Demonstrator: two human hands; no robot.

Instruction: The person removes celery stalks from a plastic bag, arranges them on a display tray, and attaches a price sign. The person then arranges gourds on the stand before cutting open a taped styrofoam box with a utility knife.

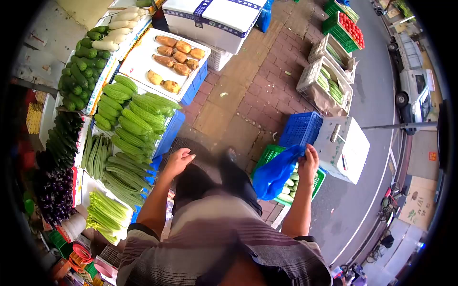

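Observation:
My right hand is closed on the top edge of a blue plastic bag, which hangs loose over a green crate of pale green gourds. My left hand is held in front of the stall with its fingers loosely curled, and nothing shows in it. Closest to that hand are the ridged bitter melons and the long, slender green gourds. Below those, a bunch of celery lies on a white surface.
Lotus roots, cucumbers and eggplants line the left stall. A blue crate and a white foam box stand at right. Further up are white crates and tomatoes. A paved path runs between.

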